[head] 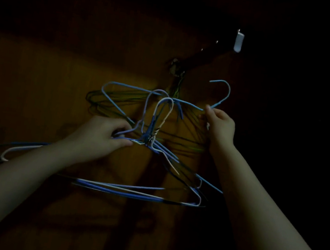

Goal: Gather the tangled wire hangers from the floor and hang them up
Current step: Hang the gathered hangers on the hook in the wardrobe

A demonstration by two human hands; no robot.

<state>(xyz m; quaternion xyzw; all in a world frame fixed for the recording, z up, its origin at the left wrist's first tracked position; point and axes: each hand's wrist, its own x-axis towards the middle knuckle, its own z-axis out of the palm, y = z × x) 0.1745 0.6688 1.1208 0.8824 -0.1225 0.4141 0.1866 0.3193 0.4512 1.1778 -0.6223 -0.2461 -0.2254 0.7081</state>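
Head view, dim; clutched tangled hangers (152, 131) at their necks with left grip (101, 136); pinched blue hanger (229, 93) in right grip (221, 123); apparently gathered up; not yet separated or hung.

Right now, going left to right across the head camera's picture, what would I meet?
Bent hanger ends → left hand → bunch of hanger hooks → right hand.

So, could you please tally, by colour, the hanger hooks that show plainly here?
Light blue hook: 1
Lilac hook: 1
White hook: 1
Total: 3; the rest is too dim to count.
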